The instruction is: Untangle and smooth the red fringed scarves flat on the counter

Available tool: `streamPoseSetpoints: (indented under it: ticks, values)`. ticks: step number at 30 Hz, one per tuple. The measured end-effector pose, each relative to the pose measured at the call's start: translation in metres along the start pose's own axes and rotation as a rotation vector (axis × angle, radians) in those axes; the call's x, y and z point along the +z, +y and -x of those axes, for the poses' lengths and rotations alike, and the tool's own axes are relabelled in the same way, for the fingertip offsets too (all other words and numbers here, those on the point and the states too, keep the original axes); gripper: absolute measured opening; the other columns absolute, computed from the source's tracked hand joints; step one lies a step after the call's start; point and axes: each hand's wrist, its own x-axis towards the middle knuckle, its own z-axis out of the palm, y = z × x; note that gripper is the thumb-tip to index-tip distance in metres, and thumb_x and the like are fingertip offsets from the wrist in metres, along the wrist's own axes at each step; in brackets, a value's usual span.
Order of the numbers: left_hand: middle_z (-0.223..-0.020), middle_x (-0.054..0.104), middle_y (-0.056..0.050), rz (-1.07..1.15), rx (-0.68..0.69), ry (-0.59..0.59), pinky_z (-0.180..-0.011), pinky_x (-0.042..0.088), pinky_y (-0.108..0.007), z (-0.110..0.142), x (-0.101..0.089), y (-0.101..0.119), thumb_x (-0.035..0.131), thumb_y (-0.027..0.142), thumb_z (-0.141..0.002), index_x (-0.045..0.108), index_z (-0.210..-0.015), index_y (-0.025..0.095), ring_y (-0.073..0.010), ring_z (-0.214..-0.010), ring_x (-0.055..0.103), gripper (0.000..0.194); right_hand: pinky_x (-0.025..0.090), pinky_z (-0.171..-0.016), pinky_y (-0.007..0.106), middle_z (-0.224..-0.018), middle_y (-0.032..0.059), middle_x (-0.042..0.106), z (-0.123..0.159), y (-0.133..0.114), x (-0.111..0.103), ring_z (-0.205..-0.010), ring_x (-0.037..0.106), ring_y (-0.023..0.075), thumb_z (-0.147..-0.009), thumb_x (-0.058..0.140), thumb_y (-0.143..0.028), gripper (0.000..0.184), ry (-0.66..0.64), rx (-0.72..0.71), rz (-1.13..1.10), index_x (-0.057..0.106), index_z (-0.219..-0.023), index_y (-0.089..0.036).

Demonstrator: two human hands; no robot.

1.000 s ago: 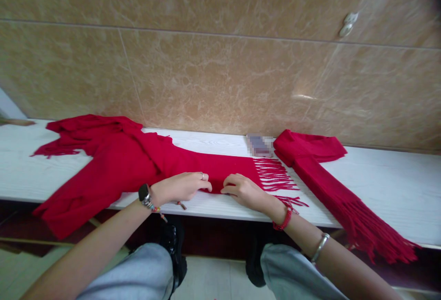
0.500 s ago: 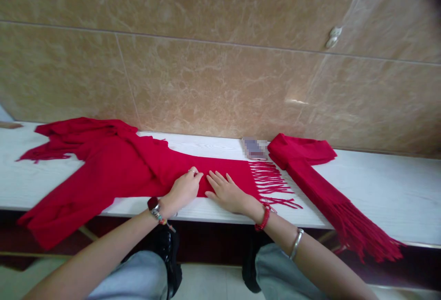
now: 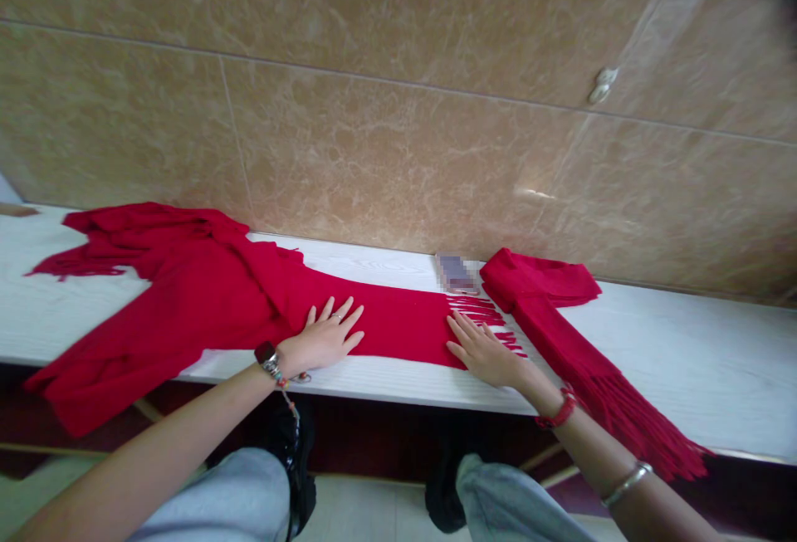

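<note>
A red fringed scarf [image 3: 398, 322] lies across a white board, flat in its middle stretch and bunched in loose folds at the left, where part hangs over the front edge. My left hand [image 3: 324, 334] rests on the flat stretch with fingers spread, wearing a ring. At the scarf's fringed right end lies my right hand [image 3: 489, 351], fingers stretched out over the border and the tassels, hiding some of them. Neither hand grips anything. To the right, a second length of red fringed fabric [image 3: 554, 334] lies folded, its tassels drooping over the front edge.
A phone-like object [image 3: 457, 274], blurred out, lies behind the scarf's fringe against the wall. The white board [image 3: 703, 359] is narrow and backed by a brown marble-tiled wall [image 3: 398, 160]. A small pale fitting [image 3: 603, 85] sits on the wall. My knees and black shoes show below.
My hands have moved apart: the left slightly leftward, its fingers now spread, and the right across to the fringed end. The scarf looks much the same.
</note>
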Motion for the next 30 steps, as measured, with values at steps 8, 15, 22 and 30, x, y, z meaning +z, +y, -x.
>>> streamPoseSetpoints:
  ticks: [8,15,22,30]
  values:
    - [-0.147,0.012,-0.011,-0.003,0.032,0.034,-0.097,0.016,-0.061,0.002,0.001,-0.001,0.028,0.042,-0.089,0.019,-0.140,0.023,-0.0387,-0.131,0.008,0.055,0.033,-0.092,0.060,-0.134,0.0202,0.038,-0.009,0.001,-0.006,-0.126,0.028,0.0352,-0.089,0.038,-0.030,0.035,0.049,0.193,-0.187,0.054,-0.117,-0.015]
    - [-0.147,0.013,-0.011,-0.015,0.020,0.036,-0.098,0.015,-0.060,0.002,0.001,0.000,0.028,0.042,-0.089,0.020,-0.140,0.022,-0.0379,-0.131,0.008,0.055,0.026,-0.101,0.052,-0.139,0.0212,0.028,-0.047,-0.033,-0.027,-0.130,0.020,0.0307,-0.089,0.038,-0.040,0.057,0.018,0.168,-0.297,0.034,-0.132,-0.003]
    - [-0.147,0.013,-0.009,0.008,0.022,0.043,-0.098,0.015,-0.060,0.002,-0.001,0.000,0.027,0.041,-0.089,0.022,-0.139,0.023,-0.0374,-0.132,0.009,0.054,0.034,-0.099,0.036,-0.132,0.0193,0.042,-0.059,-0.014,-0.029,-0.123,0.038,0.0254,-0.086,0.045,-0.036,0.050,-0.047,0.103,-0.400,0.045,-0.126,-0.006]
    - [-0.146,0.016,-0.008,0.022,0.007,0.028,-0.097,0.017,-0.060,-0.003,-0.005,-0.003,0.033,0.039,-0.086,0.027,-0.138,0.026,-0.0381,-0.131,0.012,0.054,0.046,-0.080,0.031,-0.101,0.0172,0.065,-0.061,0.038,-0.020,-0.092,0.061,0.0230,-0.084,0.046,-0.015,0.024,0.083,0.334,-0.311,0.060,-0.101,-0.007]
